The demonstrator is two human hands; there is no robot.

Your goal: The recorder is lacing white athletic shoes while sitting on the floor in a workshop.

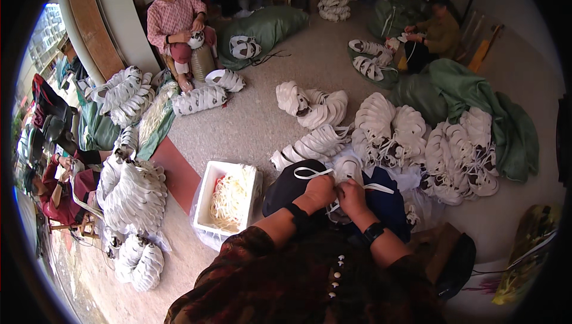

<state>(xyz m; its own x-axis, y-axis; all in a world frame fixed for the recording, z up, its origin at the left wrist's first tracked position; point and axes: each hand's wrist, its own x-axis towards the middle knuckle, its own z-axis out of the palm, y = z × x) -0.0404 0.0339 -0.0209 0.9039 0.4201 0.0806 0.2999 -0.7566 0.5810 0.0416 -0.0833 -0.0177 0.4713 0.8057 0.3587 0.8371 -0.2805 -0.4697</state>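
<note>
A white shoe (348, 168) rests on my lap with its toe pointing away from me. Over its throat, my left hand (320, 192) is closed in a pinch on a white shoelace (305, 173), which loops out to the left. Beside it, almost touching, my right hand (353, 198) is also closed on the lacing. Another lace end (379, 188) sticks out to the right of that hand. My fingers cover the eyelets, so the exact grip is partly hidden. Dark cloth (290, 187) lies under the shoe across my knees.
Left of my knees stands a white foam box (205, 205) holding loose laces (232, 198). Stacked white shoes lie ahead (313, 145), to the right (375, 121) and far left (132, 193). Green sacks (471, 100) lie at right. Several people (179, 20) sit working with shoes.
</note>
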